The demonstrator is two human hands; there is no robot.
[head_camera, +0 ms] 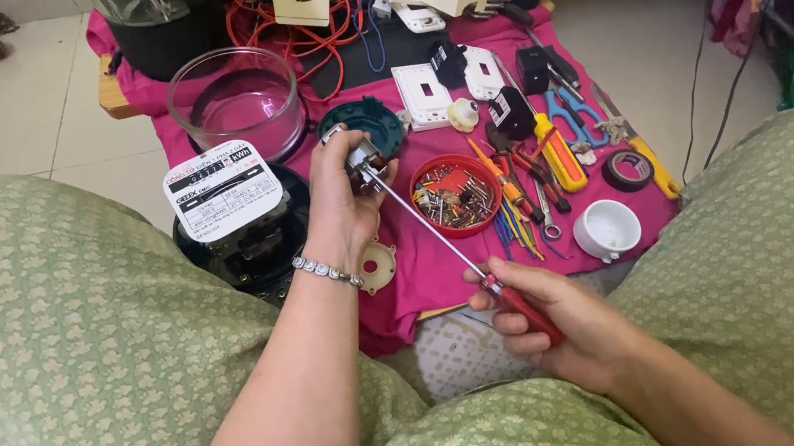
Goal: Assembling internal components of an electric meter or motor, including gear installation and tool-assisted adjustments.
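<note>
My left hand grips a small metal and black part, held up above the pink cloth. My right hand holds a long screwdriver with a red handle; its thin steel shaft runs up and left, and the tip touches the part in my left hand. Just left of my left wrist stands an opened black electricity meter with a white dial plate. A small beige disc lies on the cloth under my left wrist.
A glass dome cover stands behind the meter. A red round tray of screws, pliers, screwdrivers, a white cup, a tape roll, white switch plates and red cable crowd the pink cloth. My knees flank both sides.
</note>
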